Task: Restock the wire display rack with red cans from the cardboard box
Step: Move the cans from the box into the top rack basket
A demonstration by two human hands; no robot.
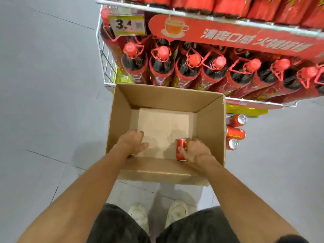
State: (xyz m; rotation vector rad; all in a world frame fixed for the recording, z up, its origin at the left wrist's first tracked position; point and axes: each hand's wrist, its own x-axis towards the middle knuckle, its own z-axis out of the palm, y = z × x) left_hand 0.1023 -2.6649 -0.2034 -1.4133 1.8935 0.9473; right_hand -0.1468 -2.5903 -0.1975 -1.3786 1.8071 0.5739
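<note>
Only one red can (181,151) shows inside the cardboard box (157,95), by its near wall, gripped by the right hand (194,151), whose fingers cover its right side. At the near-left corner the left hand (134,142) reaches down, fingertips hidden, so I cannot tell its hold. Three cans (235,134) lie on the floor (52,85) just beside the box's right wall. Seven red-capped bottles (163,64) front the wire rack (107,67); its upper shelf (192,14) is cut off.

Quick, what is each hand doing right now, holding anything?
Left hand: down in the open brown cardboard box; cannot tell if it holds anything.
Right hand: gripping a small red metal can.
</note>
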